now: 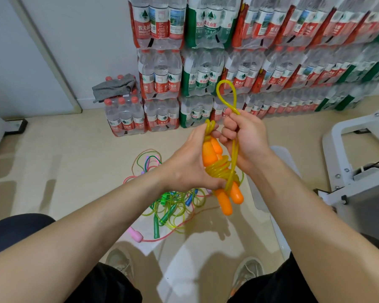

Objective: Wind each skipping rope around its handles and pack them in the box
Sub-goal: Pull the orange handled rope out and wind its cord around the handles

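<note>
My left hand point(189, 162) grips a pair of orange handles point(224, 200) held side by side, pointing down and towards me. Several turns of yellow rope point(220, 170) are wound around their middle. My right hand point(243, 138) pinches the free end of the same yellow rope, whose loop point(225, 92) stands up above my fist. On the floor below lies a tangled pile of other skipping ropes point(173, 204) with green, pink, blue and purple handles. A pink handle point(136, 234) lies nearest my feet.
Stacked packs of water bottles point(228, 62) line the back wall, with a grey cloth point(114, 86) on a low pack. A white frame with metal parts point(359, 162) stands at the right. My shoes point(247, 272) rest on the floor below.
</note>
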### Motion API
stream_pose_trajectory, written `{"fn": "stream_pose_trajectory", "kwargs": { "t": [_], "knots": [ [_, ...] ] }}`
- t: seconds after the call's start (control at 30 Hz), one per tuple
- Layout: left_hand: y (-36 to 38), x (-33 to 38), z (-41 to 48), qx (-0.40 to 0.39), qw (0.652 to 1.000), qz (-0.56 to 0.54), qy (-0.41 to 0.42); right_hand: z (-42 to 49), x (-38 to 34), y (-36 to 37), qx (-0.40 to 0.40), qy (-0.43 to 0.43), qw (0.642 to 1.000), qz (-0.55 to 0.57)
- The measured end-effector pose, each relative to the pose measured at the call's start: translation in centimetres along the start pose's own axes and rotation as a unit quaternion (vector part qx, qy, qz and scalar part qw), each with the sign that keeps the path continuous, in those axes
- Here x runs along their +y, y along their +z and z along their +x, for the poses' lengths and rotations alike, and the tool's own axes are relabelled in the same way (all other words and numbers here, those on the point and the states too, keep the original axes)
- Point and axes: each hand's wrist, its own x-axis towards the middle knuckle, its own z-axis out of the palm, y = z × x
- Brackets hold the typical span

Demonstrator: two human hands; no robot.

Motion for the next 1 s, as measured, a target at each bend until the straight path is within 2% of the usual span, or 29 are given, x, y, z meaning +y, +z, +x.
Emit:
{"fn": "stream_pose_trajectory", "kwargs": {
  "t": [0.07,0.13,0.2,0.27,0.33,0.43,0.6,0.77,1.0],
  "knots": [
    [0.1,0.8,-0.3,-0.017,0.995,-0.099,-0.011,-0.1,-0.1,0.3,0.059,0.004,0.996,0.064],
    [0.6,1.9,-0.3,0.022,0.972,-0.232,-0.036,-0.2,-0.3,0.5,0.090,-0.004,0.992,0.090],
    [1.0,2.6,0.4,0.094,0.927,-0.358,-0.066,-0.7,-0.2,1.0,0.075,-0.028,0.995,0.065],
    [0.9,2.5,1.2,0.161,0.864,-0.467,-0.101,-1.0,0.3,1.9,0.068,-0.048,0.997,0.007],
    [0.5,2.3,1.7,0.199,0.828,-0.508,-0.130,-1.1,0.7,2.7,0.075,-0.063,0.994,-0.051],
    [-0.2,1.8,1.9,0.204,0.824,-0.509,-0.144,-0.8,1.4,3.1,0.093,-0.062,0.991,-0.077],
    [-1.1,1.4,2.2,0.199,0.806,-0.530,-0.171,0.0,1.9,2.7,0.137,-0.052,0.989,-0.030],
    [-0.9,0.9,2.4,0.182,0.808,-0.538,-0.155,0.2,2.5,2.5,0.180,-0.063,0.980,-0.064],
    [-1.2,1.0,2.1,0.150,0.829,-0.524,-0.128,0.5,2.5,1.9,0.212,-0.166,0.946,-0.179]
  ]
}}
